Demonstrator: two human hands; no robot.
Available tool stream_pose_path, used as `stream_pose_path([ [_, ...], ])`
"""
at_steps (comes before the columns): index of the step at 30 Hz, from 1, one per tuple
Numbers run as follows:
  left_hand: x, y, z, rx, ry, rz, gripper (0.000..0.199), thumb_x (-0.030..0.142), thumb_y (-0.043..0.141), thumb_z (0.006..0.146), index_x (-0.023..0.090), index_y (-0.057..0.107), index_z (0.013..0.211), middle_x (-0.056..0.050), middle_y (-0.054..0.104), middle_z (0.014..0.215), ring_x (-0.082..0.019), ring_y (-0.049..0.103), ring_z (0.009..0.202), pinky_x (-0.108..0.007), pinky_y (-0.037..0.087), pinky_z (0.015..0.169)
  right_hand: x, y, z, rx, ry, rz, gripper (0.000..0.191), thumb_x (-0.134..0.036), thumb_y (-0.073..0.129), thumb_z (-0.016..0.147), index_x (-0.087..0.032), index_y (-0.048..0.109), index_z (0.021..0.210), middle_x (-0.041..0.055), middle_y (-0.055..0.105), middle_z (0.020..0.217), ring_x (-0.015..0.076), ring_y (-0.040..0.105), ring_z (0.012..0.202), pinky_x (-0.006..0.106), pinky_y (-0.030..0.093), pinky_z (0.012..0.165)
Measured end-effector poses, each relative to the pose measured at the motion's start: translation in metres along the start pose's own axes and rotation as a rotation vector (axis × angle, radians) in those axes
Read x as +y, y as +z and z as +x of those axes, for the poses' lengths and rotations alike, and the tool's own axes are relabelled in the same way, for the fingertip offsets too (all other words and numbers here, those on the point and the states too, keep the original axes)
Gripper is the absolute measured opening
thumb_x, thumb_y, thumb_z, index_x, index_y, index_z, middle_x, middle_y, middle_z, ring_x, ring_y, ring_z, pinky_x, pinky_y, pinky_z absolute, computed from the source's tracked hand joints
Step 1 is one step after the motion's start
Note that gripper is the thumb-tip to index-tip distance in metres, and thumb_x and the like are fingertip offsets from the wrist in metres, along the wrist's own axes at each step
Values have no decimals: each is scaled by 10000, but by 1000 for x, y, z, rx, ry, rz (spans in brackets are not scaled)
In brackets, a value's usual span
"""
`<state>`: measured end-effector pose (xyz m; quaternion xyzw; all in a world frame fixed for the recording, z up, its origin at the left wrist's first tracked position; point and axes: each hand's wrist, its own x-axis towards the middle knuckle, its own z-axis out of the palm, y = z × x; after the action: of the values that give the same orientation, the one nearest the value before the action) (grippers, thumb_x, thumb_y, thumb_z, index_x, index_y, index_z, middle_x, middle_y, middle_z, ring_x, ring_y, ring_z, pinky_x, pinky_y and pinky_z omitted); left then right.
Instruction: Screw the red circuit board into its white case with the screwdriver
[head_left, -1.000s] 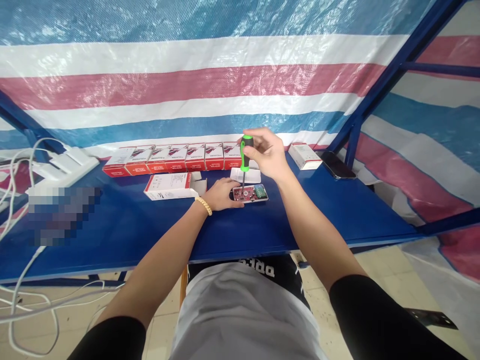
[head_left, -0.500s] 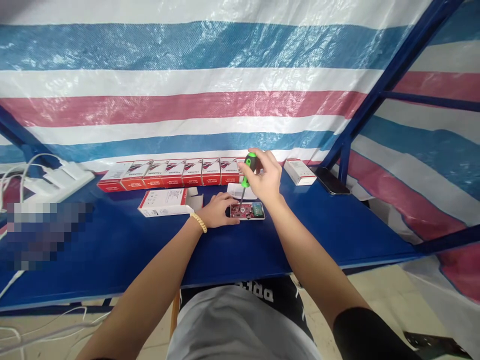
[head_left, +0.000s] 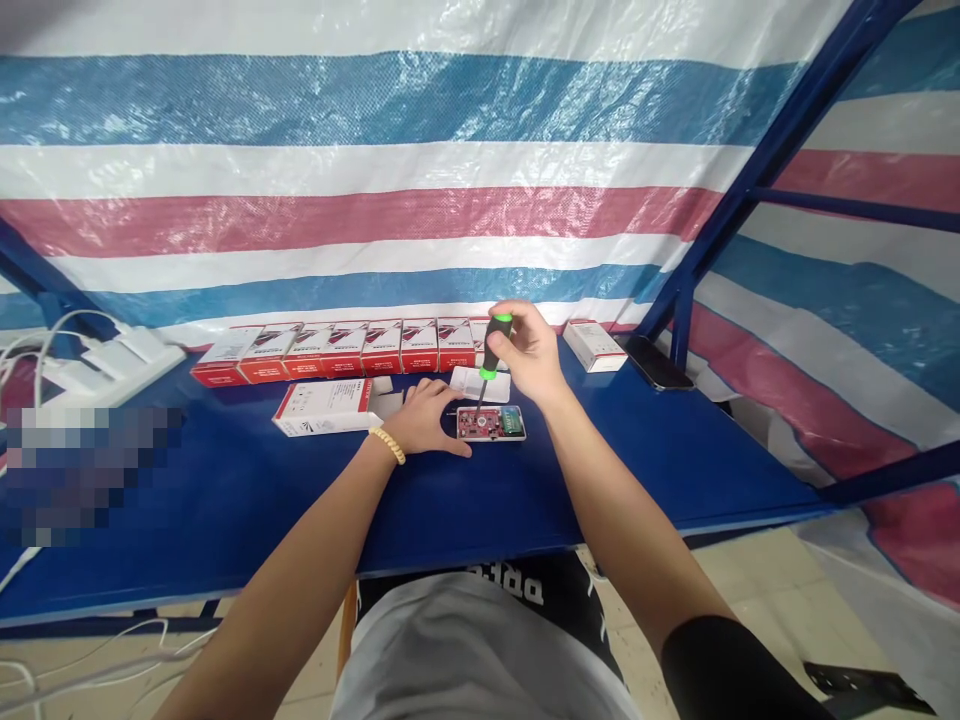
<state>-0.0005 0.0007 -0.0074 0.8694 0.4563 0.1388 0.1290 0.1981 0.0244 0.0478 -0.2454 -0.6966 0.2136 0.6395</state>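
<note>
The right hand (head_left: 529, 355) is clenched around the green-and-black handle of a screwdriver (head_left: 491, 358), held nearly upright with its tip down on the red circuit board (head_left: 484, 422). That board sits in an opened white casing (head_left: 517, 428) on the blue tabletop (head_left: 637, 450). The left hand (head_left: 427, 420), fingers spread flat, presses beside the board's left edge and grips nothing. Screw work appears under way; the loose white cover (head_left: 480, 384) lies just behind, not yet fitted. A row of red boxes (head_left: 337, 350) stands further back.

black sleeves, beaded bracelet (head_left: 388, 445), grey shorts (head_left: 480, 650)
</note>
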Motion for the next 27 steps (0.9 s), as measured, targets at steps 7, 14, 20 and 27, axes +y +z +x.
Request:
stream_pose_path([
  [7, -6, -4, 4, 23, 66, 47, 424, 129, 483, 760, 198, 667, 1136, -81, 621, 1122, -254, 515, 1100, -419, 407, 1010, 2, 6, -1, 99, 16, -5, 369, -526, 710, 759, -274, 628, 1016, 5, 535, 853, 155, 511, 758, 303, 462, 637],
  [14, -6, 8, 6, -20, 56, 131, 453, 84, 422, 795, 209, 705, 1126, -67, 643, 1183, -238, 562, 1117, -381, 459, 993, 5, 1, -2, 103, 23, -38, 395, -551, 688, 774, -277, 618, 1049, 4, 557, 876, 148, 511, 757, 298, 465, 635],
  [20, -6, 8, 7, -12, 68, 181, 401, 87, 399, 863, 158, 732, 1075, -91, 655, 1094, -210, 605, 1046, -312, 486, 958, 7, 0, -4, 110, 16, -41, 399, -555, 694, 773, -288, 624, 1063, 4, 592, 920, 145, 546, 772, 316, 501, 666],
  [27, -1, 3, 4, -85, 19, 287, 344, 126, 411, 892, 160, 745, 966, -101, 648, 1049, -213, 614, 988, -310, 502, 854, 7, 0, -4, 79, -3, -87, 408, -586, 618, 824, -290, 616, 1105, 12, 600, 932, 166, 569, 789, 377, 525, 741],
])
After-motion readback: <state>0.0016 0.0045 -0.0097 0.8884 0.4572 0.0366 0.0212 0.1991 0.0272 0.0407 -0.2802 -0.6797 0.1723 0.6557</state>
